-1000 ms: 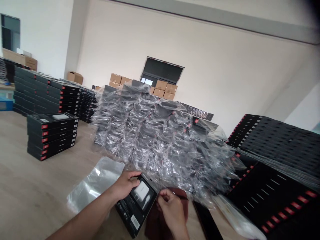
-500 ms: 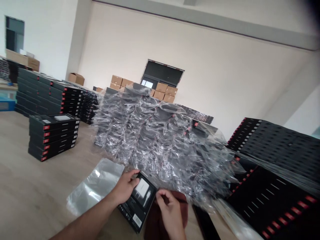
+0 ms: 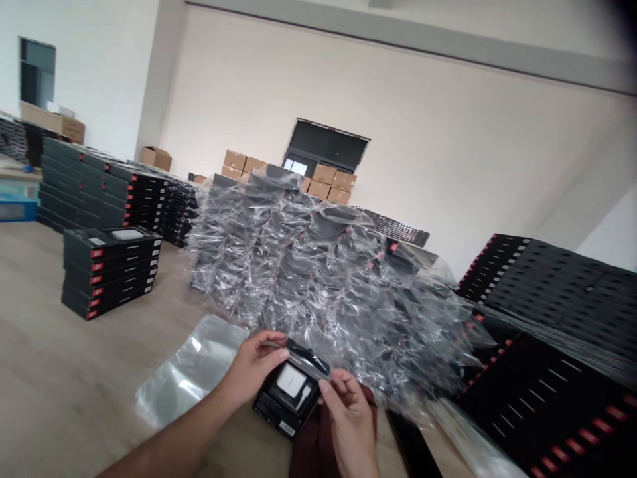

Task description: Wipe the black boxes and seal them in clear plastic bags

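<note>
A black retail box (image 3: 284,419) with a white device pictured on its face is held up, tilted, between my two hands. My left hand (image 3: 255,366) closes on its upper left corner, thumb on the printed face. At the upper right corner, my right hand (image 3: 351,415) pinches the edge between thumb and fingers. Black material shows along the box's far edge; whether it is a flap or the box's end I cannot tell. Left of my left hand lie clear plastic bags (image 3: 192,372), flat on the table.
Ahead is a big pile of plastic-wrapped boxes (image 3: 298,265). A short stack of black boxes (image 3: 112,272) stands on the left of the table (image 3: 94,378). More black boxes (image 3: 537,385) fill the right side. A dark flat object (image 3: 411,441) lies near my right hand.
The box has tilted, its far edge now facing me more. My left hand has shifted slightly up to its corner, and my right hand has moved a little right along the edge.
</note>
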Tool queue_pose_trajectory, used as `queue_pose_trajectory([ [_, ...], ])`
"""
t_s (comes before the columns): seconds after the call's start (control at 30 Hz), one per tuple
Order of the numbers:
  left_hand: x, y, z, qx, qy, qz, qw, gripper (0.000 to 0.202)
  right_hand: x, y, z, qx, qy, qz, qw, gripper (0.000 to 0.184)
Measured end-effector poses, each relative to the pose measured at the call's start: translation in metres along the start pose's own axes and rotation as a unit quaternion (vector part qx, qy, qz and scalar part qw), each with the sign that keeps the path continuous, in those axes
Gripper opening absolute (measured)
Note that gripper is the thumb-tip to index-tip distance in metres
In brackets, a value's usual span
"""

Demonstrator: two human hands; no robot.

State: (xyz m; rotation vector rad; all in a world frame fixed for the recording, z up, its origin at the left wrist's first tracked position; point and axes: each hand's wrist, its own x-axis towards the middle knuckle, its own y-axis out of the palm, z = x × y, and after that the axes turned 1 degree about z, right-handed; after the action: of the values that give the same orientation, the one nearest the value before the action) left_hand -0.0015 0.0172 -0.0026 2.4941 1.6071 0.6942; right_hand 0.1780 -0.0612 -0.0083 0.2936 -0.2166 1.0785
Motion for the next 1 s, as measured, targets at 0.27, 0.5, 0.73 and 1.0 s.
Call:
queue_pose_trajectory([
  [0.27, 0.009, -0.024, -0.007, 0.012, -0.048, 0.068, 0.996, 0.03, -0.003, 0.002, 0.005, -0.016, 0.044, 0.03, 0.998, 0.054],
  [0.5, 0.012, -0.035, -0.004, -0.034, -0.054, 0.157, 0.985, 0.035, -0.008, 0.005, 0.028, -0.095, 0.031, 0.12, 0.988, 0.042],
  [0.73, 0.009, -0.037, -0.013, 0.093, -0.063, 0.167, 0.979, 0.033, -0.01, -0.001, 0.029, -0.164, 0.03, 0.222, 0.961, 0.035],
  [1.0, 0.007, -0.044, -0.01, 0.321, -0.096, 0.198, 0.921, 0.026, -0.009, -0.004, 0.022, -0.194, 0.02, 0.194, 0.961, 0.035],
])
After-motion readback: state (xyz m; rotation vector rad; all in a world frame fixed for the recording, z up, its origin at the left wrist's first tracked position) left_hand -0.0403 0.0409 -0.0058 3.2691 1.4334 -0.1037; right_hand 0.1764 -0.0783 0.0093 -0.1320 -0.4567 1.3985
